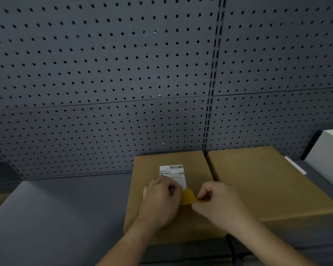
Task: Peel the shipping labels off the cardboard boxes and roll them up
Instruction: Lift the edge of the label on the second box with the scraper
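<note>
A brown cardboard box point(148, 189) lies flat in front of me with a white shipping label point(173, 172) stuck on its top. The label's near right corner is lifted and shows a yellow underside point(187, 197). My right hand point(217, 204) pinches that lifted corner between thumb and fingers. My left hand point(160, 200) rests curled on the box at the label's lower left edge and hides part of the label. A second cardboard box point(267, 185) sits touching the first on the right, with no label visible on its top.
The boxes lie on a dark grey surface point(56, 217). A dark pegboard wall point(123, 73) rises right behind them. A white box point(329, 150) stands at the far right, and a white strip point(295, 165) lies beside the second box.
</note>
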A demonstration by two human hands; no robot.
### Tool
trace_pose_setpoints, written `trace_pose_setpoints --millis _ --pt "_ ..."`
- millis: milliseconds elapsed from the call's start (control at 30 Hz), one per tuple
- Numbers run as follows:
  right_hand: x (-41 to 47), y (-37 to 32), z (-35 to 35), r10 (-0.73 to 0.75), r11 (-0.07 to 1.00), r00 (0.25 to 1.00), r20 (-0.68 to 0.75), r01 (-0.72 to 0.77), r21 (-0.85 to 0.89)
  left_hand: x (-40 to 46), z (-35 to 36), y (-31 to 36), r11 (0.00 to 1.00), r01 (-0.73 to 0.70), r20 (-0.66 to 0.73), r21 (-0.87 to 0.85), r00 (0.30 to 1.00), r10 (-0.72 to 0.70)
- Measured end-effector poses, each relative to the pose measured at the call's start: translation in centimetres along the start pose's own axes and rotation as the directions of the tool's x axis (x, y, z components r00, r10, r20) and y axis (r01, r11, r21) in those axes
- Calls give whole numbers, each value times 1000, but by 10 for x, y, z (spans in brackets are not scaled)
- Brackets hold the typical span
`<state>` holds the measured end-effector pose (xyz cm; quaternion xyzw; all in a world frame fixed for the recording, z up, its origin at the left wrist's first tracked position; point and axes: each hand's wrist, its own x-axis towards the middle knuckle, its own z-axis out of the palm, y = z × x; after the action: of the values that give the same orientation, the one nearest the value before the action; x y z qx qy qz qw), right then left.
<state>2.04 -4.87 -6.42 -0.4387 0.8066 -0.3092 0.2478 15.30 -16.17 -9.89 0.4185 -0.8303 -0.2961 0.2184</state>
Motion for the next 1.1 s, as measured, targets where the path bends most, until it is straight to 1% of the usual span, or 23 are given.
trace_pose_setpoints --millis 67,167,333,467,600,700,767,833,933,1000,1100 --pt "0 -1 2 1 1000 1000 11 -1 -3 -1 0 0 1000 12 -11 -10 1000 -12" --pt "-4 3 -3 42 999 998 48 -41 -22 -2 0 2 1000 14 -15 -1 1000 -14" --pt "2 -2 5 9 1000 1000 22 -9 -3 0 0 0 1000 28 4 -6 1000 -28" --pt "-2 6 0 54 998 998 34 -54 10 0 -1 1 999 36 4 -3 999 -36" --pt "1 0 8 2 999 1000 28 -3 41 1 1 1 999 47 -4 -17 999 -47" --pt "-5 9 -2 40 998 999 21 -41 39 1 1 1 999 49 -17 -12 999 -49" --pt "-10 20 -18 61 996 997 -57 -57 68 1 2 1 999 44 -35 -19 998 -45" --pt "-11 32 -36 69 995 982 -174 -55 84 1 2 1 998 46 -42 -39 998 -48" --pt "-6 49 -58 78 997 948 -308 -66 49 0 1 0 996 50 -48 -78 997 -54" --pt "-2 59 -64 78 997 935 -346 -83 0 -1 1 0 994 48 -51 -100 997 -53" --pt "6 71 -66 68 992 934 -350 -102 -80 -1 1 0 991 57 -58 -122 996 -65"
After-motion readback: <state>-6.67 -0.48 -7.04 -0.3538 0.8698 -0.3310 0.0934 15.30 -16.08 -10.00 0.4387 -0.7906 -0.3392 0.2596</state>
